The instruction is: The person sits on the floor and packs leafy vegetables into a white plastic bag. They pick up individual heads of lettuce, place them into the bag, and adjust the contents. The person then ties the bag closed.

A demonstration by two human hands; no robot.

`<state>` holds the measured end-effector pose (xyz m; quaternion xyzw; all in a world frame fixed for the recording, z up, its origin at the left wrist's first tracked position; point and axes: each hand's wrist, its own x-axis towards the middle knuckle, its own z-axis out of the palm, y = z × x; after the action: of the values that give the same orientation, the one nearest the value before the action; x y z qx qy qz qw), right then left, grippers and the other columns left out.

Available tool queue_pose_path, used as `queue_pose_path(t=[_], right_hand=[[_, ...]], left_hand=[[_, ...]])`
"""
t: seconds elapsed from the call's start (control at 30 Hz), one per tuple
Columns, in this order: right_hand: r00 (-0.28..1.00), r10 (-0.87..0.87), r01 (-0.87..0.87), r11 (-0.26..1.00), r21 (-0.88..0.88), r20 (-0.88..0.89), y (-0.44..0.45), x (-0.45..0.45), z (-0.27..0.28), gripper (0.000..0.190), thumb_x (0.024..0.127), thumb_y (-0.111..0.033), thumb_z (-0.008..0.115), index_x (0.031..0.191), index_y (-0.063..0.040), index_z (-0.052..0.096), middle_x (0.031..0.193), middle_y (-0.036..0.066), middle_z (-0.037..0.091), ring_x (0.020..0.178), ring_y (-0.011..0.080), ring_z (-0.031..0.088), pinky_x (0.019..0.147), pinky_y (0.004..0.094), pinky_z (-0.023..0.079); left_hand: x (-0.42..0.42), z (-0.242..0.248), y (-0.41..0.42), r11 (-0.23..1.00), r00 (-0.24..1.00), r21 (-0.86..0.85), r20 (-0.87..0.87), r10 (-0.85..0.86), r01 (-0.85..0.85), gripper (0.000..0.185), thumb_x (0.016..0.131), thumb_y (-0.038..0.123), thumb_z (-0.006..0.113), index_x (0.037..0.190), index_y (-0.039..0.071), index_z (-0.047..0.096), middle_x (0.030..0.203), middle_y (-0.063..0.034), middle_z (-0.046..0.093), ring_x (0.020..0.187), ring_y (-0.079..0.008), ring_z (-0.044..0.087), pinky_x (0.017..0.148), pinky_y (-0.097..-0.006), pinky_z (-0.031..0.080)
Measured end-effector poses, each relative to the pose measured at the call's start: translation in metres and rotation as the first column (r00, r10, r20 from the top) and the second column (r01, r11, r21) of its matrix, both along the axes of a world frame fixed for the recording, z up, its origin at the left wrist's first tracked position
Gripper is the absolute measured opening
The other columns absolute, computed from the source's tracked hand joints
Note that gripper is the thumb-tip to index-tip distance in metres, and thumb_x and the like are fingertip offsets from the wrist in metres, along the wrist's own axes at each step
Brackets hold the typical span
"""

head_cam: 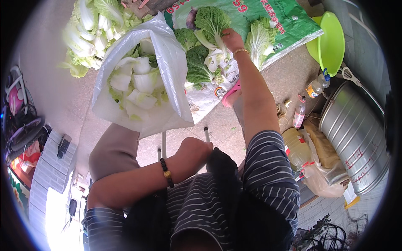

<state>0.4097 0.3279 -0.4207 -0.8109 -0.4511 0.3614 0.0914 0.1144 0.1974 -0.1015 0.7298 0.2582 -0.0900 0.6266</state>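
My right hand (233,40) reaches out over a green and white woven feed sack (292,28), its fingers closed at the edge of a green cabbage leaf (213,23). More cabbage leaves (199,64) lie around it, with a pale leafy piece (258,40) to the right. My left hand (194,155) is closed near my lap, beside black cloth (222,161); whether it holds anything cannot be told. A white plastic bag (105,106), open at the top, holds pale cabbage pieces (143,75) and stands before my knee.
Whole pale cabbages (91,34) are heaped at the upper left. At right are a lime-green basin (331,44), plastic bottles (299,113), a large yellowish jug (296,146) and a ribbed metal drum (355,138). A bicycle wheel (26,133) shows at far left.
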Motion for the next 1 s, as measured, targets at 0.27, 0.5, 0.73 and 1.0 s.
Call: queue_pose_path(t=[0.27,0.5,0.73,1.0], right_hand=[[0.902,0.357,-0.407,0.89,0.206,0.241,-0.022,-0.077,0.015,0.037,0.081,-0.028,0.073,0.112,-0.01,0.063,0.108,0.015,0.064,0.099,0.0331,0.065,0.081,0.0443,0.054],[0.931,0.252,-0.289,0.951,0.111,0.264,-0.02,-0.098,-0.015,0.049,0.08,-0.021,0.073,0.123,-0.005,0.056,0.111,0.019,0.063,0.102,0.0396,0.063,0.084,0.0496,0.054],[0.933,0.067,0.134,0.847,0.515,-0.353,0.01,-0.125,0.163,0.028,0.084,-0.012,0.063,0.109,-0.001,0.06,0.095,0.018,0.067,0.083,0.0352,0.065,0.076,0.0465,0.053],[0.608,0.791,-0.323,0.329,0.888,-0.072,-0.012,-0.201,0.283,0.032,0.075,-0.006,0.065,0.106,-0.014,0.066,0.115,0.005,0.068,0.111,0.0266,0.064,0.102,0.0444,0.045]], left_hand=[[-0.005,-0.002,0.001,0.997,1.0,-0.074,-0.001,0.003,-0.003,0.011,0.08,0.014,0.063,0.084,0.005,0.059,0.069,-0.0155,0.062,0.07,-0.0376,0.065,0.062,-0.0462,0.049],[-0.007,-0.001,0.001,0.992,1.0,-0.124,-0.006,0.011,-0.012,0.013,0.081,0.017,0.062,0.088,0.007,0.057,0.073,-0.0139,0.063,0.074,-0.0377,0.065,0.066,-0.0468,0.048],[-0.004,-0.002,-0.009,0.993,0.992,-0.005,-0.06,-0.114,0.114,0.014,0.08,0.016,0.064,0.087,0.005,0.057,0.068,-0.014,0.061,0.071,-0.0371,0.065,0.061,-0.0462,0.048],[-0.007,0.002,-0.005,0.999,0.995,0.043,0.1,0.017,-0.022,0.009,0.076,0.009,0.063,0.08,0.003,0.058,0.064,-0.0155,0.061,0.066,-0.0369,0.065,0.059,-0.0467,0.049]])
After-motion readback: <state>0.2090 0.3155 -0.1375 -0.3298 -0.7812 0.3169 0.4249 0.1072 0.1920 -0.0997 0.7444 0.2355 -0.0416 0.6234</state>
